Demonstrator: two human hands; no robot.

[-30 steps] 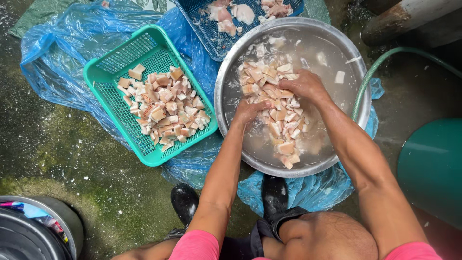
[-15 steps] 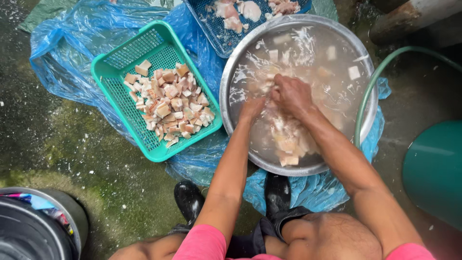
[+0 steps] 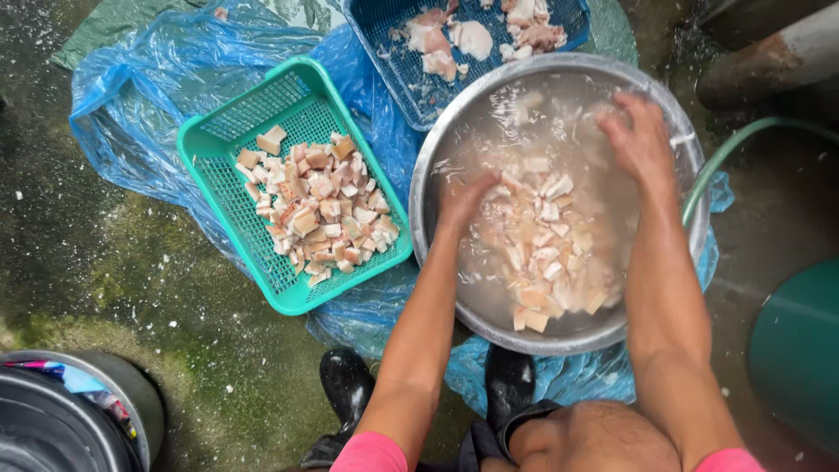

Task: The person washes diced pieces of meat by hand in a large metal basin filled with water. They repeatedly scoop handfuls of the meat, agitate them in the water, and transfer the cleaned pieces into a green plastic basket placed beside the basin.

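A blue plastic sheet point(image 3: 149, 96) covers the wet concrete ground point(image 3: 96, 288), crumpled, its far edge cut off at the top. On it sits a round steel basin point(image 3: 437, 166) of cloudy water; foam and glare hide its bottom. A green mesh basket point(image 3: 262, 114) lies just left of it, long axis running from near right to far left, heaped at its near end with cubed meat point(image 3: 319, 205). A blue mesh basket point(image 3: 384, 26) beyond is cropped by the top edge, so only part of its larger pale meat chunks point(image 3: 454, 39) shows. A dark bucket point(image 3: 61, 419) is cut off at the lower left corner, a green tub point(image 3: 800, 350) at the right edge.

In the basin, a pile of meat cubes point(image 3: 546, 249) spreads lengthwise from the near rim toward the middle. The left hand point(image 3: 463, 201) is sunk among them, fingers blurred under water (grip cannot be told). The right hand point(image 3: 642, 140) is near the far rim, fingers spread loosely, holding nothing visible. A green hose point(image 3: 725, 162) curves beside the basin's right rim, its end hidden. Black boots point(image 3: 350, 385) show below.
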